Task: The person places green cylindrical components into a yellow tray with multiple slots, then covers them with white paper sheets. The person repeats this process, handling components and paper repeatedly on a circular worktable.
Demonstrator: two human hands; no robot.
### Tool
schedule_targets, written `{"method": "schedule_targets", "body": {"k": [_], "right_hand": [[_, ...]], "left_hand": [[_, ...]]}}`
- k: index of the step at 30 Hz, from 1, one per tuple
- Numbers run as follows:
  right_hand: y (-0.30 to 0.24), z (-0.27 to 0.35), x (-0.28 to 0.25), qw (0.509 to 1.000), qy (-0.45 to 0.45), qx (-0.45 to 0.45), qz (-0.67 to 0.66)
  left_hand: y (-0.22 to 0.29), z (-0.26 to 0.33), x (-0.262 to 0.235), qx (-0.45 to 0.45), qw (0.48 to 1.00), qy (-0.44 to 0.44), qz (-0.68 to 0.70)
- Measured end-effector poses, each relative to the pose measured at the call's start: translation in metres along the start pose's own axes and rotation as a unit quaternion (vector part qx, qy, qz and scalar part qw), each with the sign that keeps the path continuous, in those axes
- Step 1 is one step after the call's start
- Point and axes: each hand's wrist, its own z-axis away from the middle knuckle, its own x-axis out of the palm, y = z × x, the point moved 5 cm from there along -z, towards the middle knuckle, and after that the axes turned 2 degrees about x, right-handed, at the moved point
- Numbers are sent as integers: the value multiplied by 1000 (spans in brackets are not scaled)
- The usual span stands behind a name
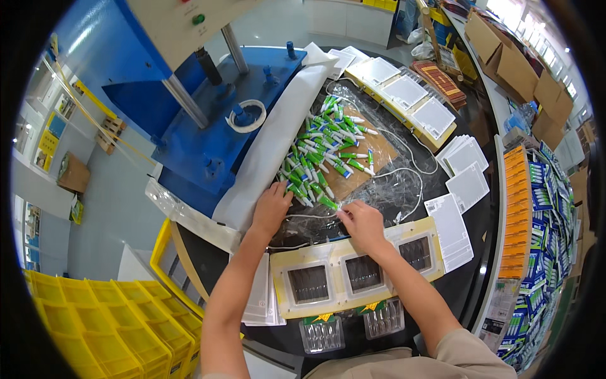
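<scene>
A heap of small green-and-white tubes (pixel 322 145), some with blue ends, lies on brown cardboard and clear plastic film. At the heap's near left edge, my left hand (pixel 271 207) has its fingers curled in against the tubes; what they grip is hidden. The fingers of my right hand (pixel 364 226) pinch the white end of one green tube (pixel 327 202) at the heap's near edge. Below my hands lies a cream-yellow fixture (pixel 334 292) with three square windows, clear ribbed plastic blisters set in them. My right forearm passes over it.
A blue press (pixel 252 82) stands at the left. Beyond the heap is a second fixture (pixel 404 95) with white cards on it. More white cards (pixel 449 224) lie at the right, two clear blisters (pixel 322 335) at the near edge. Yellow bins (pixel 95 322) stand lower left; packaged tubes (pixel 546 252) fill the right.
</scene>
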Motion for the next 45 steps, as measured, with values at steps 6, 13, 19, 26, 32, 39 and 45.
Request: {"method": "schedule_targets", "body": {"k": [6, 13, 19, 26, 32, 39, 45], "right_hand": [[-40, 68, -40, 988, -36, 40, -148], [-62, 91, -48, 985, -30, 15, -168], [-77, 119, -41, 979, -7, -61, -192], [-105, 134, -20, 951, -32, -305, -52], [-117, 146, 13, 912, -73, -402, 27], [-100, 149, 25, 924, -123, -357, -63], [-59, 75, 3, 975, -19, -188, -120]], "left_hand": [[12, 52, -28, 7, 1000, 19, -19], [-3, 30, 6, 107, 979, -2, -176], [-16, 16, -5, 164, 970, -105, -145], [19, 85, -90, -247, 914, 115, 299], [106, 188, -104, -372, 847, 211, 315], [155, 193, -84, -187, 948, 217, 138], [157, 187, -73, -182, 958, 174, 138]]}}
